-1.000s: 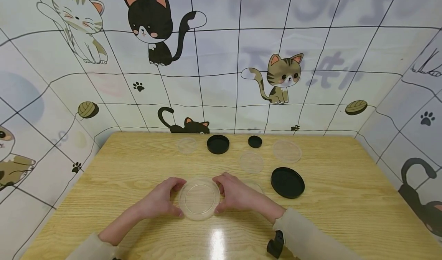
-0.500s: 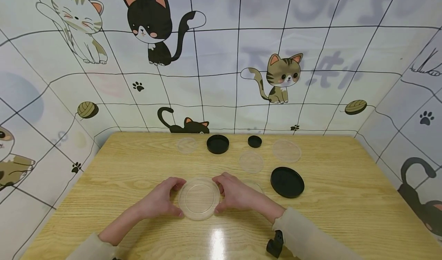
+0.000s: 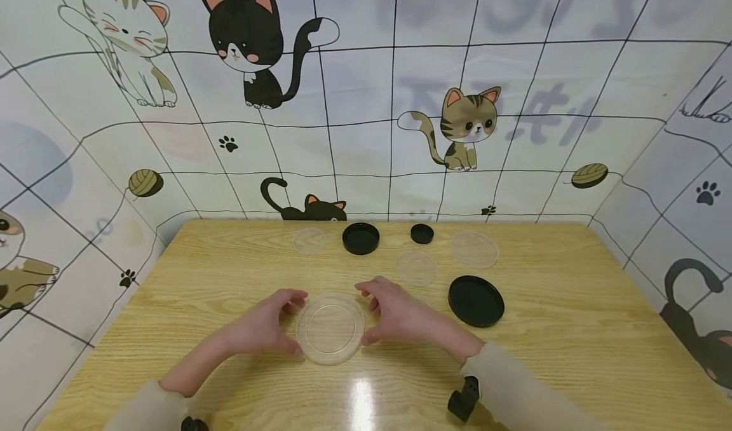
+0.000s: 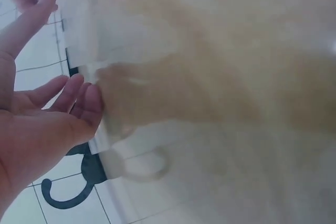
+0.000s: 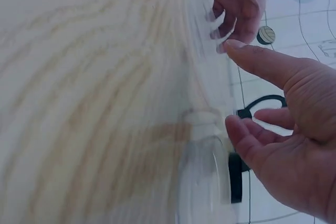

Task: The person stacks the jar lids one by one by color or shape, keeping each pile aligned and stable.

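A clear round plastic lid [image 3: 330, 328] with a raised inner ring lies flat on the wooden table, in the middle of the head view. On its left side is my left hand [image 3: 263, 323], fingers bent loosely, thumb tip close to the lid's rim. My right hand [image 3: 403, 313] is at the lid's right side with a small gap at the fingers. Its thumb points at the rim. The right wrist view shows that same right hand [image 5: 294, 135] with thumb and fingers spread apart, holding nothing. In the left wrist view the left hand [image 4: 47, 124] has relaxed fingers.
Three black round dishes, a large one [image 3: 476, 302], a medium one [image 3: 361, 239] and a small one [image 3: 422, 234], lie farther back. Thin clear discs [image 3: 416, 268] lie among them, one at the back left [image 3: 310, 241]. A cat-patterned curtain [image 3: 366, 132] surrounds the table's back and sides.
My right hand has eased away from the lid, to the right and slightly up, its forearm covering a clear disc seen before. The left fingers have loosened slightly; the lid has stayed put.
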Action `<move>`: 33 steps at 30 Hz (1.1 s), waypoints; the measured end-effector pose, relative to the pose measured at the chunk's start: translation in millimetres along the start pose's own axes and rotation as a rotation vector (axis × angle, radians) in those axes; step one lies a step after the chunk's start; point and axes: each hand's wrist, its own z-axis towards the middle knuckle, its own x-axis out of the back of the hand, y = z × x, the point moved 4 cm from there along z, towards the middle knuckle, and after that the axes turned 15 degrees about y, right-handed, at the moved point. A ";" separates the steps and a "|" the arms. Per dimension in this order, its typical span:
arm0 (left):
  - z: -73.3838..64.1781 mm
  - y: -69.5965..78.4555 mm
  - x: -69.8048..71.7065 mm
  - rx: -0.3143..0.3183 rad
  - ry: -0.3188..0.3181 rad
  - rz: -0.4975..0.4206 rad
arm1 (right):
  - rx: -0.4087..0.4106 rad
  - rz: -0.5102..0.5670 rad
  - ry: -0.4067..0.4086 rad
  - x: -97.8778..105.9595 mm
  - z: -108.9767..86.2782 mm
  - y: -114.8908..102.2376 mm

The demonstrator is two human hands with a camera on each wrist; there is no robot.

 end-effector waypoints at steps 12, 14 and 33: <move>34.9 29.8 5.9 -0.015 0.080 -0.133 | 0.003 0.172 0.133 68.3 -13.4 18.1; 42.7 35.6 2.5 -0.015 0.100 -0.165 | 0.024 0.170 0.179 81.8 -16.6 23.2; 120.4 94.9 -51.4 -0.059 0.129 -0.321 | -0.099 0.131 0.436 152.1 -38.6 92.6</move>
